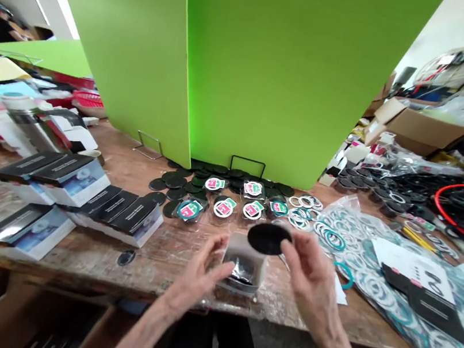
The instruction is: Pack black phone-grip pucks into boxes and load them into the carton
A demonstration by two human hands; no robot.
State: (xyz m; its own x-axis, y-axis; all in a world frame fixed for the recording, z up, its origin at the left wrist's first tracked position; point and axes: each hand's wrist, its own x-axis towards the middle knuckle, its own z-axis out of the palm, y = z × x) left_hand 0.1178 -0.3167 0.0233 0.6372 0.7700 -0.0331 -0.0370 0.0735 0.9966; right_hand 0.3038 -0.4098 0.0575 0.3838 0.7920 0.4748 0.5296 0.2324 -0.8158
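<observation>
An open pale box [241, 289] stands at the front of the workbench, with a shiny dark item [242, 270] in clear wrapping inside. Round the box's left side my left hand [194, 276] is closed, thumb over the edge. Between the thumb and fingers of my right hand [310, 279] is a flat black disc [268, 239], held above the box's back right part. Behind the box lie several wrapped round pieces with pink and green labels [223, 207]. Loose black discs [173, 181] are spread behind and left of these.
Printed black-and-white boxes [127, 219] are stacked on the left. A bag of white and teal rings [367, 287] covers the right side. Green panels [290, 78] on wire stands rise at the back. One disc [126, 257] lies near the front edge. An open carton [45, 315] is below.
</observation>
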